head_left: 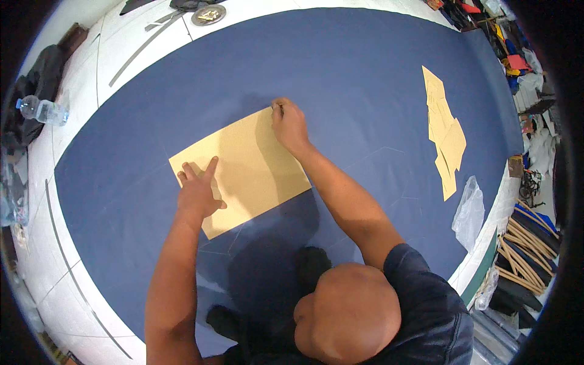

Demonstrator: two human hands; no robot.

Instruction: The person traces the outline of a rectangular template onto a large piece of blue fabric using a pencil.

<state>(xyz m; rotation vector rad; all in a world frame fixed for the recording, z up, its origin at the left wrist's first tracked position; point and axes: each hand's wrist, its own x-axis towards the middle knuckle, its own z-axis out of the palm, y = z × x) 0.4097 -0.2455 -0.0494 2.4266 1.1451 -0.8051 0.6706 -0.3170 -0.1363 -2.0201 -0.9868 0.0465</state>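
A tan rectangular sheet of card [243,170] lies slanted on a large spread of dark blue fabric [340,67]. My left hand [198,191] rests flat on the sheet's left part, fingers spread. At the sheet's far right corner is my right hand [290,126], its fingers pinched together at the edge. Something small and dark shows between those fingertips, too small to make out. Thin pale lines [377,151] run across the fabric to the right of the sheet, with more near its lower edge.
Several tan card pieces [447,134] lie in an overlapping row at the right, with a clear plastic bag [469,213] below them. White floor tiles [91,255] border the fabric. A metal dish [208,14] and plastic bottle [44,111] sit beyond it; brown rods [523,255] are piled at far right.
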